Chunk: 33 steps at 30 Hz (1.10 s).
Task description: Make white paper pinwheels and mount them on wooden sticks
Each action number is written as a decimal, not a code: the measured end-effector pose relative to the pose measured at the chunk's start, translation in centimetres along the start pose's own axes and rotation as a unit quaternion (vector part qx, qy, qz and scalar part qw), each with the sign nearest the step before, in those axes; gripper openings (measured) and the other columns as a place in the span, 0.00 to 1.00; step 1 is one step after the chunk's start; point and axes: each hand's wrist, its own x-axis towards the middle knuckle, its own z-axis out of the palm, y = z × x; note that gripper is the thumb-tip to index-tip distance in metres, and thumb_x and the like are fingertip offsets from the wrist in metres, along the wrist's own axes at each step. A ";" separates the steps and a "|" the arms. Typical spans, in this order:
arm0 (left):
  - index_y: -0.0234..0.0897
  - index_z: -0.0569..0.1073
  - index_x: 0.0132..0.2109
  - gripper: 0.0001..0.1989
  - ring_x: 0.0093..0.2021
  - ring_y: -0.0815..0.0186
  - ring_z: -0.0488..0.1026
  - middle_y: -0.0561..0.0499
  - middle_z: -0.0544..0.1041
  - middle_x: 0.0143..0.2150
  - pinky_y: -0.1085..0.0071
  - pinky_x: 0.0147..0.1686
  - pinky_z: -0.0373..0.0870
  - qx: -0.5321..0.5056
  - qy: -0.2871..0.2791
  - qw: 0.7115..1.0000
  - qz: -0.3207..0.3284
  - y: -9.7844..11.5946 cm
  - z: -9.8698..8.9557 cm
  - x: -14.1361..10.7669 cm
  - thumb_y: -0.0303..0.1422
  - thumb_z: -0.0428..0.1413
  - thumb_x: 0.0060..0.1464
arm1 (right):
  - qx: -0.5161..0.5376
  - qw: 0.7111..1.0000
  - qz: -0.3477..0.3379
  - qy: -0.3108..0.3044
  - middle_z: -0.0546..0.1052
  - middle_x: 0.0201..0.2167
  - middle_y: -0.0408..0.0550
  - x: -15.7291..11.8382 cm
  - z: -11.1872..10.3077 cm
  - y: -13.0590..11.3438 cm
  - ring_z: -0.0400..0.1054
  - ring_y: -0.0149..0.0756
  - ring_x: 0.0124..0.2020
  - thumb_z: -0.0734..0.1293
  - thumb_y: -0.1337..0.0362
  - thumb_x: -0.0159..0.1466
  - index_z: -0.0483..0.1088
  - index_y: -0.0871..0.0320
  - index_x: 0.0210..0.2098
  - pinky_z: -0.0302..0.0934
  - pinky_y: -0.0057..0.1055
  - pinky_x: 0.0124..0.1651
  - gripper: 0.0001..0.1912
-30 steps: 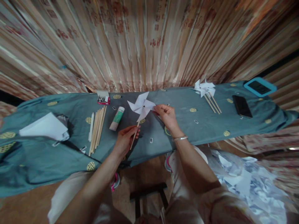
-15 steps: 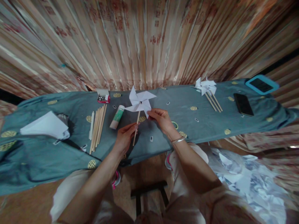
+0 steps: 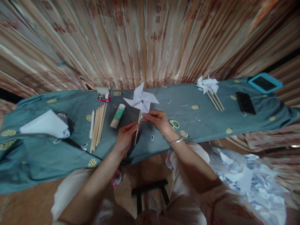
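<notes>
A white paper pinwheel (image 3: 142, 101) with a silvery pin at its centre stands up over the table, mounted on a thin wooden stick (image 3: 137, 134). My left hand (image 3: 126, 135) is closed around that stick, pinching it between thumb and fingers below the vanes. At the lowest vane, my right hand (image 3: 157, 120) has its thumb and forefinger together on the paper tip; the exact contact is partly hidden. Left of the pinwheel lies a green and white glue stick (image 3: 117, 116). Green-handled scissors (image 3: 174, 124) lie beside my right wrist, their blades hidden.
Several wooden sticks (image 3: 98, 126) lie on the green tablecloth (image 3: 164, 140) near a red box of pins (image 3: 103, 95). Folded white paper (image 3: 45, 125) is at left. Finished pinwheels (image 3: 208, 85), a phone (image 3: 245, 103) and a blue-framed device (image 3: 265, 82) are at right. Paper scraps (image 3: 253, 184) fill a bag.
The pinwheel's vanes have turned about the pin. My right hand has shifted slightly left and down with the lower vane, and more of the scissors' handles shows.
</notes>
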 end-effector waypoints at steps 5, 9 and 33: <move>0.34 0.83 0.31 0.24 0.27 0.72 0.69 0.52 0.78 0.26 0.74 0.31 0.66 0.008 -0.008 1.000 0.004 -0.1 -0.1 0.0 0.41 0.76 0.23 | -0.014 1.000 0.009 -0.012 0.74 0.19 0.41 0.0 0.2 0.2 0.62 0.29 0.23 0.76 0.36 0.41 0.73 0.55 0.17 0.57 0.29 0.30 0.28; 0.34 0.83 0.32 0.24 0.27 0.73 0.68 0.52 0.78 0.26 0.76 0.31 0.65 0.011 -0.008 1.000 0.005 0.1 -0.4 0.0 0.42 0.76 0.25 | -0.057 0.998 0.031 -0.024 0.73 0.19 0.41 0.1 -1.3 -0.4 0.60 0.27 0.23 0.77 0.38 0.41 0.75 0.58 0.21 0.52 0.28 0.27 0.28; 0.36 0.84 0.32 0.25 0.27 0.73 0.67 0.52 0.77 0.26 0.76 0.28 0.63 0.072 -0.005 0.997 0.024 -0.1 -0.6 -0.1 0.46 0.75 0.24 | -0.016 0.992 -0.042 0.120 0.70 0.17 0.39 1.7 -4.2 -1.2 0.57 0.27 0.21 0.78 0.44 0.42 0.76 0.55 0.21 0.51 0.27 0.25 0.21</move>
